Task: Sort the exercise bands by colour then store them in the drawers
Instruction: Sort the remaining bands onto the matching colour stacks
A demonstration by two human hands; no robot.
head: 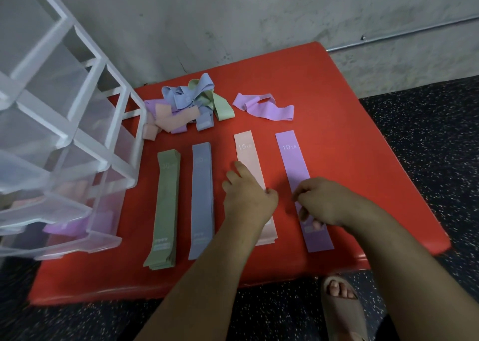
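Drawers (77, 138): over the left edge of the mat (363, 133). The lower ones are pulled out, with pink and purple bands showing through the plastic.
Green stack (164, 205): flat, running from mid-mat to the near edge, just right of the drawers. It looks squared, so leave it.
Blue stack (202, 198): just beside the green and parallel to it, with a gap between them. Keep that gap so the colours stay apart.
Pile (186, 104): unsorted bands in mixed colours, tangled near the far edge, touching the drawers.
Pink stack (248, 154): marked 15 LB, right of the blue. Its near end fans out a little and probably needs squaring.
Left hand (246, 198): rests on the pink stack, fingers loose and laid along it, gripping nothing. It is best used as a weight so the layers don't slide.
Loose band (264, 106): purple and twisted, toward the far edge beyond the pink stack. It is probably due next on the purple.
Purple band (293, 159): marked 10 LB, lying flat nearest the right edge.
Right hand (324, 200): on the purple band's near half, fingers curled down onto it. Whether they pinch or only press cannot be told. Smooth it along its length, not sideways, to avoid skewing.
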